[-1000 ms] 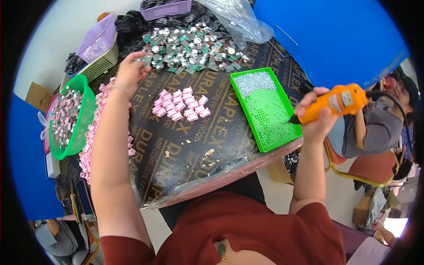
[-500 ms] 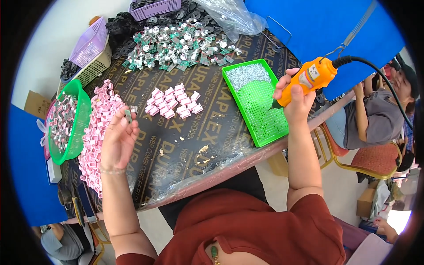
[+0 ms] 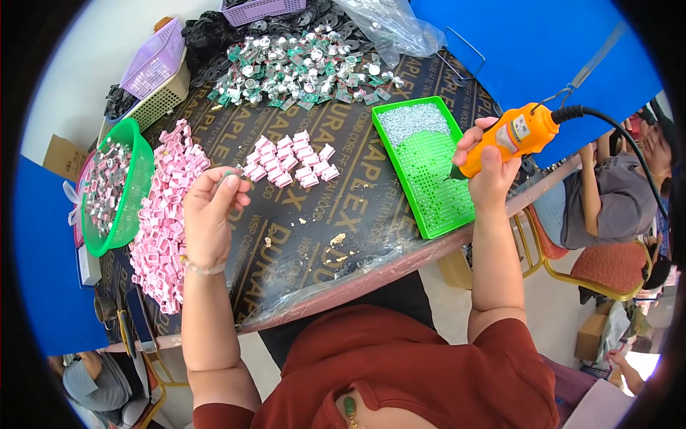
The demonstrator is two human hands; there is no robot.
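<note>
Near edge: black printed board table (image 3: 304,236), rim wrapped in brownish-pink film. L hand (image 3: 211,214): thumb & index closed in a pinch, other fingers loosely curled; grips small flat green pc (image 3: 230,174), mostly hidden by fingertips. Pc is held above table, btwn the two pink groups. R hand (image 3: 493,168): fingers wrapped around orange plastic-bodied elec. driver (image 3: 520,131) w/ black tip & black cable. Tip points down-left, over R side of tray; contact w/ tray: cannot tell.

Mid zone: bright green rectangular plastic tray (image 3: 406,182), perforated-look floor; loose silver metal screws (image 3: 414,123) massed at far end. Ctr: compact group of pink plastic blocks (image 3: 289,159). L: long heap of pink plastic housings (image 3: 163,229); beside it, green round plastic basin (image 3: 145,161), tilted, w/ mixed silver & pink parts.

Far zone: spread pile of green-&-silver circuit pcs (image 3: 300,71); black flat discs (image 3: 332,20) behind; lilac slatted plastic basket (image 3: 153,61) at far L; clear plastic bag (image 3: 400,32) far R.
</note>
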